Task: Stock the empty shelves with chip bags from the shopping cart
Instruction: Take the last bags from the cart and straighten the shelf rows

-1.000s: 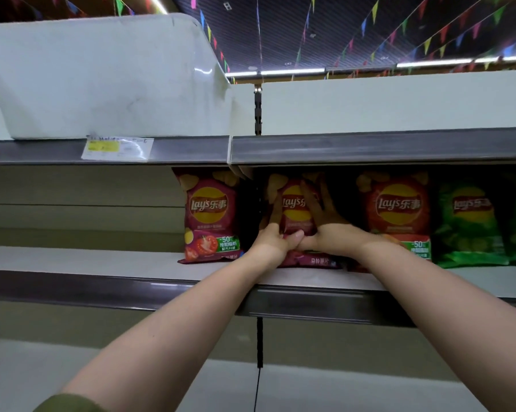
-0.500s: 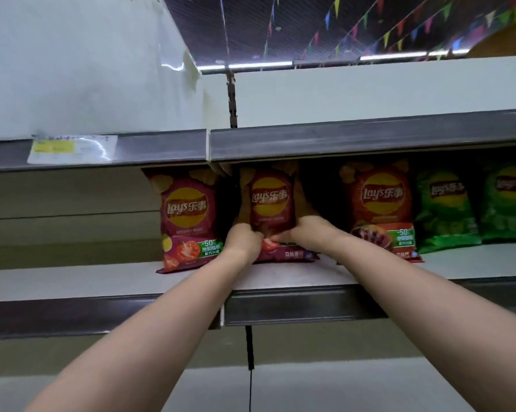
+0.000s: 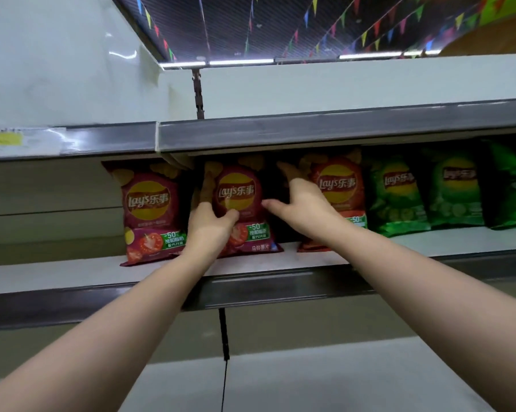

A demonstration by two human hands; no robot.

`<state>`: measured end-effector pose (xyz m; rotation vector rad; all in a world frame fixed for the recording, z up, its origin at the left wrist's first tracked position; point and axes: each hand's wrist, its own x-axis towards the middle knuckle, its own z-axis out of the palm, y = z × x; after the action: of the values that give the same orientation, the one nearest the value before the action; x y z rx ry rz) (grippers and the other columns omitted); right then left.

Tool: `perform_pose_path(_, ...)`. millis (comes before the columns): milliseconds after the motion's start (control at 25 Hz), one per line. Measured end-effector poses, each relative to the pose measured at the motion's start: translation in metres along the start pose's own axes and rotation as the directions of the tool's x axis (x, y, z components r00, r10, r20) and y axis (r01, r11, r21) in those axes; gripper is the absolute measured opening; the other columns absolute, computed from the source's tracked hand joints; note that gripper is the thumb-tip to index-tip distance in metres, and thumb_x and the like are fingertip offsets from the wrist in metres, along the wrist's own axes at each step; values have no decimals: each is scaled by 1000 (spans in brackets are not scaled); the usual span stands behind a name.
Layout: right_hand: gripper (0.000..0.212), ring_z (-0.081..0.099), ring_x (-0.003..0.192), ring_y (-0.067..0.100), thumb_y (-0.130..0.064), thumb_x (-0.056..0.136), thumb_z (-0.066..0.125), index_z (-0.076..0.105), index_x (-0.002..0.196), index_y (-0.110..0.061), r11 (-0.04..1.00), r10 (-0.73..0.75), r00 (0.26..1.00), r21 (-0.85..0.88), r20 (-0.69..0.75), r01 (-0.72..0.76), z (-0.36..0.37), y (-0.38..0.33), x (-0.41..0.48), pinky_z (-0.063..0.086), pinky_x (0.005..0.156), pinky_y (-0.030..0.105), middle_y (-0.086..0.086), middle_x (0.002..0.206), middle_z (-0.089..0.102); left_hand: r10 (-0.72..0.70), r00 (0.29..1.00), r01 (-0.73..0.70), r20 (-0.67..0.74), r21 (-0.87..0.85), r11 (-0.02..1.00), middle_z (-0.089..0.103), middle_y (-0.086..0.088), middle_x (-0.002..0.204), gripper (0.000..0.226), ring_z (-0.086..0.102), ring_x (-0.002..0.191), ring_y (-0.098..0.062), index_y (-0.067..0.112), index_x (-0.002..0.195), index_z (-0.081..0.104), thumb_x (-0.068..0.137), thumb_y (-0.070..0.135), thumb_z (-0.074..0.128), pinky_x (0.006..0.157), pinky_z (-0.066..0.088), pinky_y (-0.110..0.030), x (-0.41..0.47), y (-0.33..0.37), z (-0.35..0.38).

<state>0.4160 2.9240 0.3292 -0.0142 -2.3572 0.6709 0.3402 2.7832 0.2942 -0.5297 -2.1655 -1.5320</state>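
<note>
Head view, looking up at store shelving. Two bare forearms reach to the middle shelf [image 3: 72,275], where a row of chip bags stands upright.

The left hand [image 3: 212,224] grips the middle bag [image 3: 238,191], a maroon tomato one. Its thumb lies across the bag's front and its fingers wrap the left edge. This bag stands on the shelf, its foot near the front lip.

The right hand [image 3: 304,203] is open, fingers stretched into the dark gap to the right of that bag, thumb pointing at the bag's right edge. Whether it touches cannot be told.

Just left stands a matching left bag [image 3: 152,209], with the left hand's fingers squeezed between the two. Behind the right hand stands a red bag [image 3: 337,185], partly covered by the wrist. Further right are three green bags [image 3: 396,194].

The upper shelf's grey rail [image 3: 310,132] overhangs and hides the bags' tops. A blurred price label [image 3: 21,141] sits at its left end. Coloured flags [image 3: 378,25] hang from the ceiling.
</note>
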Motion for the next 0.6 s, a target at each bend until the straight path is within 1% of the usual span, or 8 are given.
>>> perform_pose_path(40,54,49,120,29,-29,90,59,42,135,-6,1000,-25,996,-17,-83,24,-9,9,-4,39,93,28,16,129,52,56,997,-49,-57,112,992,42,-15,135,60,43,123,-31,11,141,37,87,19,62,102,37,-30,-6,6,4)
perform_pose_path(120,25,55,102,34,-24,91,55,57,100,-1,1000,-9,972,-31,-237,2,-24,32,-6,41,79,32,19,104,59,129,988,-107,-88,225,968,38,-19,132,53,36,127,-33,2,134,41,88,20,61,108,30,-33,-17,21,17)
perform_pose_path(200,22,56,92,38,-22,89,55,53,79,-2,996,78,960,-14,-270,-85,-41,57,-5,40,73,36,22,89,58,99,994,-86,-41,251,964,41,-21,126,48,38,123,-35,-3,127,46,90,24,59,106,31,-35,-28,37,41)
perform_pose_path(360,36,55,108,38,-25,93,49,62,106,5,942,328,945,68,-2,-327,-59,101,8,40,80,32,25,114,60,74,997,-71,-3,214,974,47,-20,126,50,44,120,-31,-2,127,48,92,33,57,98,31,-28,-43,64,94)
perform_pose_path(440,51,56,109,35,-41,88,53,56,116,2,914,359,930,172,80,-368,-56,116,19,41,82,29,21,124,57,22,999,-26,35,123,992,53,-16,123,54,51,116,-28,2,126,51,88,40,61,99,40,-31,-41,71,115)
perform_pose_path(520,87,55,115,33,-65,70,60,42,132,-6,822,357,910,393,211,-413,-53,124,25,45,95,37,15,133,51,-95,986,86,137,68,994,61,-11,115,58,59,106,-24,5,116,54,81,49,66,96,47,-37,-36,73,128)
perform_pose_path(560,92,56,115,32,-68,67,63,37,134,-11,755,344,897,486,277,-440,-50,128,28,47,97,41,11,133,51,-144,974,136,174,59,989,64,-10,111,56,61,100,-22,5,112,55,80,48,67,91,50,-36,-35,74,132)
perform_pose_path(600,80,58,111,32,-63,73,63,37,130,-13,690,320,883,555,343,-465,-47,130,29,48,96,42,10,127,54,-182,965,178,189,36,983,65,-9,108,50,63,95,-20,4,110,55,81,43,68,85,52,-32,-34,74,135)
